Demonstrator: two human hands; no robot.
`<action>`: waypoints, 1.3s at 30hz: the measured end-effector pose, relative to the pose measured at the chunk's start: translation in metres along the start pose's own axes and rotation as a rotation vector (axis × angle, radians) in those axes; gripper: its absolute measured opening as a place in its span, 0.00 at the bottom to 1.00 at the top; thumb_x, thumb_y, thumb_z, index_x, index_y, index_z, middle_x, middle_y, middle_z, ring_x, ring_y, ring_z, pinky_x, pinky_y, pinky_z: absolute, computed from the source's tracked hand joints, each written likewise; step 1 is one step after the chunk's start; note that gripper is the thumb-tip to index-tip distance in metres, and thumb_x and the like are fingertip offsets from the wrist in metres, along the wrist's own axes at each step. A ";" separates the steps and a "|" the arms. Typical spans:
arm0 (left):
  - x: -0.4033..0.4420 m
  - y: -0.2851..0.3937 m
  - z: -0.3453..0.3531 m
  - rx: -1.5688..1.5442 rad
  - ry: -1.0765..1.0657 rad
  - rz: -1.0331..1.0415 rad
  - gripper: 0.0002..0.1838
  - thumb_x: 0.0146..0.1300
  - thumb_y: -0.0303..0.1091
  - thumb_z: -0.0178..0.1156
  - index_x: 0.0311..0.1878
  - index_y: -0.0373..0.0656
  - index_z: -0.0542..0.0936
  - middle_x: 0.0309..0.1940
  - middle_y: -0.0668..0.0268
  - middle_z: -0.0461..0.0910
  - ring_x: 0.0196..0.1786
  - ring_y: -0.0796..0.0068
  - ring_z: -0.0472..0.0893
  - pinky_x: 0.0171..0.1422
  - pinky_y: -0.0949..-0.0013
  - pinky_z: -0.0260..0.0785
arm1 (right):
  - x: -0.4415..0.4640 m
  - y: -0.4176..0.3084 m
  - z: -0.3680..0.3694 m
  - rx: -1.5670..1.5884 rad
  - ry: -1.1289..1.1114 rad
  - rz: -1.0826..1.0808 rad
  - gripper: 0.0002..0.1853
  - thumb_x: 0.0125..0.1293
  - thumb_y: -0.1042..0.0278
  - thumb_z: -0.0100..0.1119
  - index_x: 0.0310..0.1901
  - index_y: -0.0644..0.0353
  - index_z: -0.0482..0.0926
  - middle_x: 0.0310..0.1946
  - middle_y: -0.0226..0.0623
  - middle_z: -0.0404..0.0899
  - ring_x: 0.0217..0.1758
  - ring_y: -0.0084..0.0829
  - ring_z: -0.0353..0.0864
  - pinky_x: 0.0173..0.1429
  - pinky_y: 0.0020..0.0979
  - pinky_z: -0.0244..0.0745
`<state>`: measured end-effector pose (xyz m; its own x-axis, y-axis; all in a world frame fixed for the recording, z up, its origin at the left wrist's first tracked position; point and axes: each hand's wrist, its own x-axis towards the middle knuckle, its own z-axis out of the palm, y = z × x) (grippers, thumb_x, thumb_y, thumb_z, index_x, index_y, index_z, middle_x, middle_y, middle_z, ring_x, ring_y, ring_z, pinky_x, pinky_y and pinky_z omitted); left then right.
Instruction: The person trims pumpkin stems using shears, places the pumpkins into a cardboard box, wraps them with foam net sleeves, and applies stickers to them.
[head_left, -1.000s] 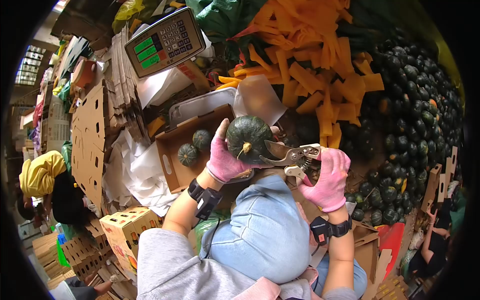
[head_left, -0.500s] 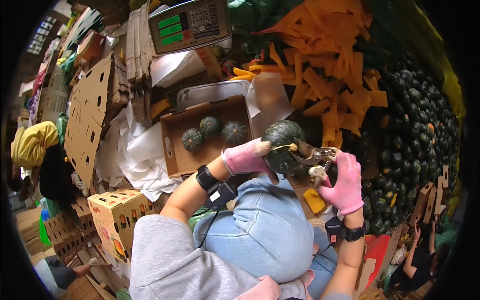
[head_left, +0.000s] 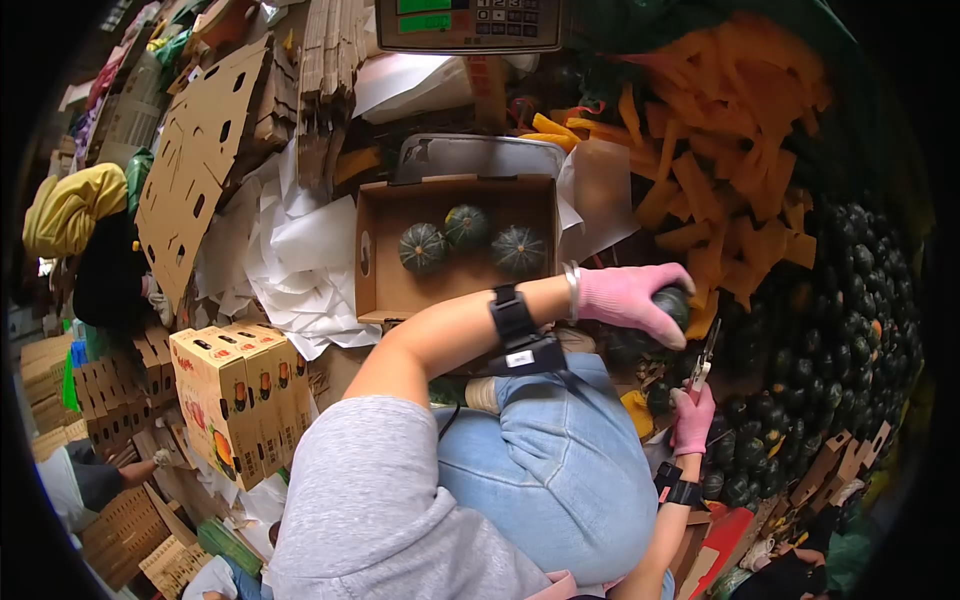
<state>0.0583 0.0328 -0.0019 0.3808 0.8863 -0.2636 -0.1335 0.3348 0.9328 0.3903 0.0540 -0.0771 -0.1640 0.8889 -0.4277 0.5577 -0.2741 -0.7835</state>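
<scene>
Nearest are the person's grey sleeve (head_left: 365, 490) and the blue jeans (head_left: 545, 470). Just beyond the jeans, to the right, the right hand (head_left: 691, 420), in a pink glove, is closed round the handles of a pair of pruning shears (head_left: 704, 362), whose blades point away to the far side. A yellow piece (head_left: 637, 411) lies near its left. Slightly farther and to the left, the left hand (head_left: 632, 300), also pink-gloved, curls its fingers and thumb round a dark green squash (head_left: 674, 304). The hands are apart. On the near left stand printed cartons (head_left: 240, 400). Left of the left hand, an open cardboard box (head_left: 450, 293) holds three small squashes (head_left: 422, 248); white paper (head_left: 310, 240) is heaped on its left. To the right spreads a large pile of squashes (head_left: 850, 330). Farther off are a grey tray (head_left: 480, 155), orange strips (head_left: 725, 225) and, farthest, a scale display (head_left: 470, 28).
</scene>
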 end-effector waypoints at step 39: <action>0.025 -0.020 -0.239 1.304 0.582 -0.302 0.16 0.65 0.40 0.50 0.46 0.41 0.81 0.47 0.52 0.81 0.51 0.53 0.80 0.53 0.56 0.74 | -0.028 0.004 -0.052 0.002 0.124 0.110 0.18 0.52 0.71 0.63 0.46 0.63 0.73 0.33 0.28 0.72 0.35 0.22 0.70 0.43 0.25 0.68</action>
<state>-0.1479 0.1248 -0.0857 -0.2157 0.9437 -0.2507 0.9104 0.2872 0.2979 0.4400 0.0468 -0.0449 0.0001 0.8921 -0.4519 0.5653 -0.3728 -0.7358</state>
